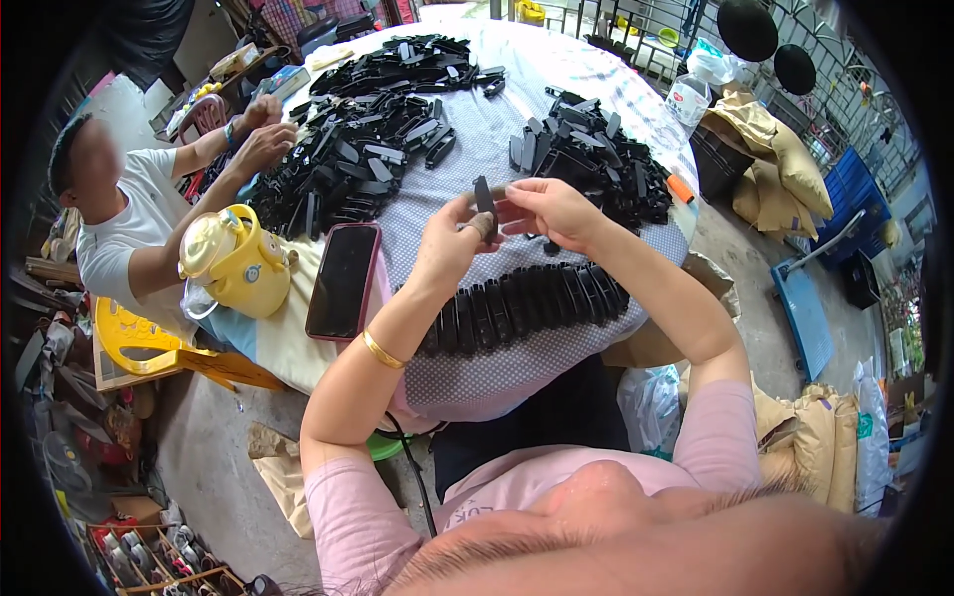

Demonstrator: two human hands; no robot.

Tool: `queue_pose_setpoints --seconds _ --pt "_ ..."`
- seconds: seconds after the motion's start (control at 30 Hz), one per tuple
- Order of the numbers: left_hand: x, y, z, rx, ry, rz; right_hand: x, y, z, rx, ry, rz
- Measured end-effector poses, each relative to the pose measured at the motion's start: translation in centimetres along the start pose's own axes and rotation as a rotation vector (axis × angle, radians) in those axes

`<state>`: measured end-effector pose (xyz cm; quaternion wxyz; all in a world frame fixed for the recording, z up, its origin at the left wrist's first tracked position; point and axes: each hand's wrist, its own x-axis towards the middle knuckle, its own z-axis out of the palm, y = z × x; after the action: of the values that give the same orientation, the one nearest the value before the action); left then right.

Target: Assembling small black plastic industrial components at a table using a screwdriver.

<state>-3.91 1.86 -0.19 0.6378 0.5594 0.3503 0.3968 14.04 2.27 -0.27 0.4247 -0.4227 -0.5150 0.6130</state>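
While both hands met above the round table (556, 372), the left hand (455, 241) and the right hand (549, 211) pinched one small black plastic piece (484, 196) upright between closed fingertips, perhaps pressing two parts together. A neat row of black pieces (527, 301) lay just below; a dark phone (344, 280) rested beside the left wrist.

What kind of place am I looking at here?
Likely a small home or yard workshop for hand assembly: heaps of black plastic parts on a cloth-covered round table, filled sacks on concrete floor, a co-worker sorting alongside.
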Motion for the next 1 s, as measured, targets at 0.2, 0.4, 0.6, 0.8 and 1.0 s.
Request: queue_pose_setpoints --seconds 0.2,0.4,0.6,0.8,1.0 --pt "0.6 -0.9 -0.2 0.367 0.028 0.208 0.5 0.7 -0.1 0.215 -0.001 0.102" --pt "1.2 -0.7 -0.8 -0.532 -0.055 0.003 0.1 0.1 0.9 0.265 0.061 0.232" --pt "0.8 0.8 -0.9 -0.471 0.026 0.075 0.6 0.3 0.9 -0.334 0.065 0.032" --pt "0.7 1.6 -2.0 -0.559 0.021 0.082 0.6 0.9 3.5 -1.367 -0.358 -0.672" --pt "0.7 1.1 -2.1 -0.523 -0.073 -0.071 0.5 -0.1 2.5 -1.564 -0.267 -0.424"
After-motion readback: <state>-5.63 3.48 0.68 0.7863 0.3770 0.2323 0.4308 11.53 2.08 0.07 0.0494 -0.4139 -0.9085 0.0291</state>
